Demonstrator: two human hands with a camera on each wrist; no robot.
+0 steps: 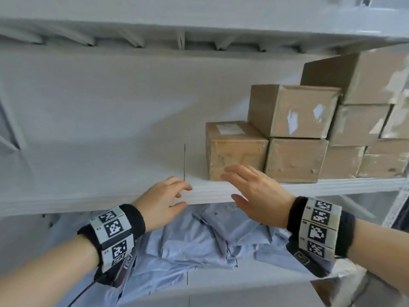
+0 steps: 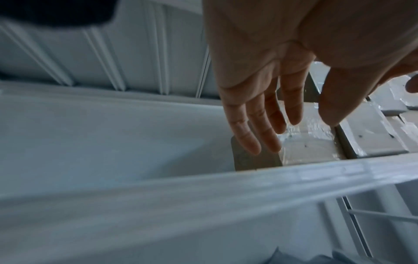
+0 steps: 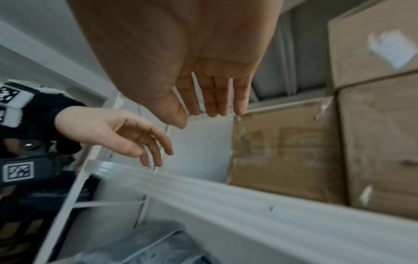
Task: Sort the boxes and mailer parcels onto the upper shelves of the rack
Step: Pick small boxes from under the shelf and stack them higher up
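At shelf (image 1: 221, 191) edge, both hands empty, fingers apart: right hand (image 1: 254, 191) near front box (image 1: 234, 149), left hand (image 1: 163, 200) beside; careless pull-back could nudge box off.

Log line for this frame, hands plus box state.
left hand: open, empty | right hand: open, empty, by leftmost box | boxes on shelf | mailers below

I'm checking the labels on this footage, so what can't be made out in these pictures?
- Label on the leftmost box: head view, too small and blurred to read.
- Stacked boxes at right: cut off by the frame edge.
- Blue mailers on the lower shelf: partly hidden by both forearms.
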